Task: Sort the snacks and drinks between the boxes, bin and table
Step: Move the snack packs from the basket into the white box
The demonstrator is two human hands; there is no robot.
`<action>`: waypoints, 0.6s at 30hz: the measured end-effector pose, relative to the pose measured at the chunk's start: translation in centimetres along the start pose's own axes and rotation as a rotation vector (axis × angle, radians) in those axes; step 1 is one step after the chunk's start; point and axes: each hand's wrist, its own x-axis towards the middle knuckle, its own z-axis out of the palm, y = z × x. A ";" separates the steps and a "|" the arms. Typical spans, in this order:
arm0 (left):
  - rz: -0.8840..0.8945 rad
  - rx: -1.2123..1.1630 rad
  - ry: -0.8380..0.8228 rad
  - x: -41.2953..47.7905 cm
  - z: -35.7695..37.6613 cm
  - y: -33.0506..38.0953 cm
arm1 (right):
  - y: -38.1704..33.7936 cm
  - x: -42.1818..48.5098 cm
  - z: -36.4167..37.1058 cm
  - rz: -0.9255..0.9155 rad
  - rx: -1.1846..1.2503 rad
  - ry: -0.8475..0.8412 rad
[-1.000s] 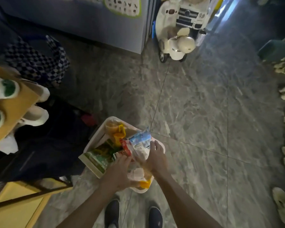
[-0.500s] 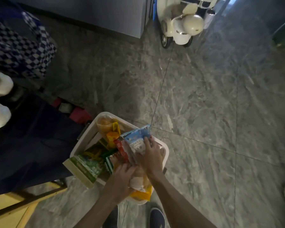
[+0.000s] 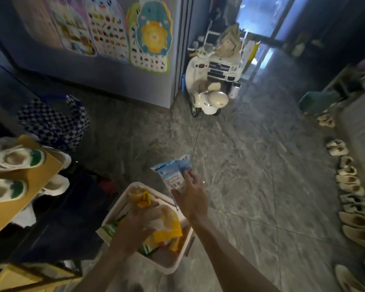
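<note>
Blue packets (image 3: pixel 173 175) are held just above the far rim of the bin (image 3: pixel 156 265) by the right hand (image 3: pixel 191 199), fingers clamped on them. A yellow bun packet (image 3: pixel 167 223) is gripped inside the bin by the left hand (image 3: pixel 133 226). With several packets pinched together, one could be let slip to the floor (image 3: pixel 251 186) — or crushed.

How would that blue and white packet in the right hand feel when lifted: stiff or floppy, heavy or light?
Probably floppy: the blue and white packet is a thin pouch with its top corners splayed unevenly above the right hand. Likely light, since that hand's pinch alone holds it clear of the bin. Its glossy film may be slippery.
</note>
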 end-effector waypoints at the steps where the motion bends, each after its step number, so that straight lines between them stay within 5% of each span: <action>1: -0.046 -0.028 0.022 -0.2 -1.8 1.2 | -0.8 -0.2 -1.6 -0.029 -0.003 0.015; 10: -0.209 -0.076 0.344 -7.7 -18.9 9.4 | -11.7 -2.4 -11.7 -0.354 0.020 0.026; 18: -0.560 -0.027 0.663 -22.9 -30.7 8.4 | -26.3 -8.9 -11.4 -0.641 0.115 -0.124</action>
